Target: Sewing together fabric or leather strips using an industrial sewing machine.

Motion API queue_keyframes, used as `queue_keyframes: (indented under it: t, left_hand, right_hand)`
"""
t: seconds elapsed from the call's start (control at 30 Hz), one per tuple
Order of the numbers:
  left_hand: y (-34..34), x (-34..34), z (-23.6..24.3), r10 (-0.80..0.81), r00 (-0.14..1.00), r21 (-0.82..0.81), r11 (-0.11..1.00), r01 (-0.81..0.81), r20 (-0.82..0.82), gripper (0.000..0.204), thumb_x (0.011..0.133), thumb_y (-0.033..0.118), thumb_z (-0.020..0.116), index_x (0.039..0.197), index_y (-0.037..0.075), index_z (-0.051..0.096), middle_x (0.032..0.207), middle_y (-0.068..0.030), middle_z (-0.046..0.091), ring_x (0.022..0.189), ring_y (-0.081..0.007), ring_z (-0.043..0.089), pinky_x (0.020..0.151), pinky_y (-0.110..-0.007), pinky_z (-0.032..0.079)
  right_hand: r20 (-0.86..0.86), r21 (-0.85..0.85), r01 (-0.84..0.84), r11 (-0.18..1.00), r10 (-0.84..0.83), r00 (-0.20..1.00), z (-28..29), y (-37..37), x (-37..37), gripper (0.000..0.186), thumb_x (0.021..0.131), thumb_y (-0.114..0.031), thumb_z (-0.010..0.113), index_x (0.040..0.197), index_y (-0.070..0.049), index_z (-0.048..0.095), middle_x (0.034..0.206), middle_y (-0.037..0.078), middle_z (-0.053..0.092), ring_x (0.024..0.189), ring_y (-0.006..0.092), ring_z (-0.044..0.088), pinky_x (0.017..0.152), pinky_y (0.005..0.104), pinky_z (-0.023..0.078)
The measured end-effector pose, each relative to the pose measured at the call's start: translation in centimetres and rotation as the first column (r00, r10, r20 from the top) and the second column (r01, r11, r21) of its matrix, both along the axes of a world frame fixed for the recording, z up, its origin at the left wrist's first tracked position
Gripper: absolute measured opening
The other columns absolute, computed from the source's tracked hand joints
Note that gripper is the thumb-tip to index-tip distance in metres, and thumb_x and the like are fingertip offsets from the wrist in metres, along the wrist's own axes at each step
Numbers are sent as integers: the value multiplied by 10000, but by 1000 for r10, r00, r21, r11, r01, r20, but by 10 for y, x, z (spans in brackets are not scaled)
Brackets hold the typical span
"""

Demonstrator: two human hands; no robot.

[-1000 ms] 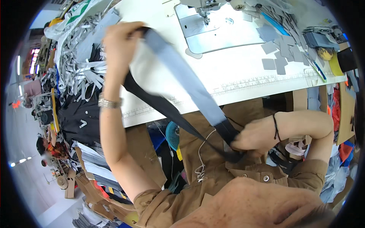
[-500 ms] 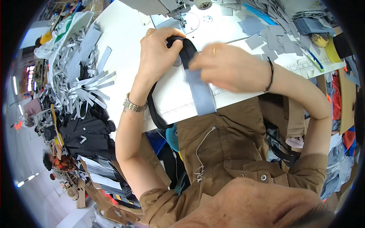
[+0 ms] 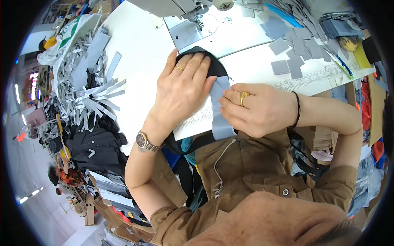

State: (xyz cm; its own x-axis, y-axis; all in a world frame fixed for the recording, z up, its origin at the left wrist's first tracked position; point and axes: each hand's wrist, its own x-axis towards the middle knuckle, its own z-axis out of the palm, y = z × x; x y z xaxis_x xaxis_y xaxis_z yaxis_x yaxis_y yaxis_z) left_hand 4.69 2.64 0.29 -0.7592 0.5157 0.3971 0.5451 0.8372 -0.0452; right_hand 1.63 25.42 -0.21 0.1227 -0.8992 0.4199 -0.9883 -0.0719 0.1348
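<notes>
My left hand (image 3: 182, 91) lies flat, fingers spread, pressing a black fabric piece (image 3: 213, 67) onto the white sewing table (image 3: 137, 74) in front of the sewing machine (image 3: 184, 10). A grey fabric strip (image 3: 221, 106) runs from under that hand over the table's front edge. My right hand (image 3: 258, 108) rests on the strip's right side, fingers holding it down against the table. A loop of the black fabric (image 3: 193, 144) hangs below the table edge.
A heap of grey strips (image 3: 88, 88) and black cut pieces (image 3: 96, 147) lies to the left. Several small grey patches (image 3: 293, 53) are scattered at the right, near a stack of fabric (image 3: 336, 26). A ruler scale (image 3: 308, 78) runs along the table's front.
A second ago both hands held the black and grey strips up off the table. Since then they brought them down onto the table and moved closer to the machine, the left hand flattening.
</notes>
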Motion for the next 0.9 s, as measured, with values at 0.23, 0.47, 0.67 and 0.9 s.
queue_keyframes:
  t: [0.23, 0.47, 0.67, 0.9]
  left_hand:
    - [-15, -39, 0, 185, 972, -167, 964, -208, -143, 276, 844, 219, 696, 1072, 65, 677, 994, -108, 702, 962, -255, 679, 1076, -622, 334]
    - [-18, -68, -5, 214, 964, -198, 949, -244, -160, 242, 942, 242, 628, 1147, 125, 682, 1055, -42, 691, 1053, -236, 644, 999, -570, 425]
    - [-31, -75, -8, 262, 959, -176, 944, -278, -108, 195, 956, 246, 615, 1074, 112, 695, 999, -42, 688, 999, -243, 648, 904, -553, 461]
    - [-27, -78, -12, 254, 956, -159, 948, -276, -143, 203, 968, 248, 602, 1078, 105, 696, 1004, -55, 692, 988, -252, 640, 934, -573, 433]
  right_hand:
    - [66, 27, 39, 999, -41, 997, -2, -23, -63, 206, 796, -103, 650, 982, -21, 682, 1093, 92, 679, 1076, 203, 640, 936, 341, 538]
    - [30, -136, 86, 987, -83, 996, -12, -25, -87, 176, 789, -89, 652, 947, -16, 681, 1061, 80, 678, 1050, 204, 668, 896, 315, 557]
    - [114, -73, 127, 989, -118, 986, -18, -35, -95, 240, 832, -115, 640, 1044, -12, 681, 1156, 105, 673, 1074, 237, 662, 879, 323, 561]
    - [40, -156, 144, 977, -140, 989, -16, -32, -98, 157, 777, -66, 646, 924, -20, 679, 1043, 30, 668, 988, 176, 689, 821, 279, 574]
